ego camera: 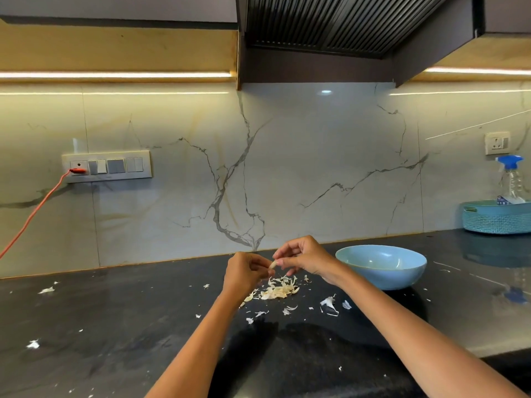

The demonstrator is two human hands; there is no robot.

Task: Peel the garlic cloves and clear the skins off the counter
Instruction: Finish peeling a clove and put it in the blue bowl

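forearms: both bare, reaching in from the near edge over the counter (120,317), a dark, glossy stone slab
grip: left hand (244,272) and right hand (301,258) meet just left of the bowl (382,267), fingertips of both pinched together on one pale garlic clove (273,264) held above the counter
skins: papery off-white heap of skins (277,290) on the counter right under the hands, just left of the bowl
scraps: thin curled flakes in front of the bowl; stray bits lie well to its left
bowl: light blue, round, smooth glazed; inside hidden from this angle; touching neither hand
basket: teal woven-look basket (495,218) behind and right of the bowl, against the wall
spray bottle: clear spray bottle (513,179), blue trigger head, standing in the basket
switch panel: switch panel (106,166) on the veined marble wall, far left of the bowl, orange cord (31,214) plugged in
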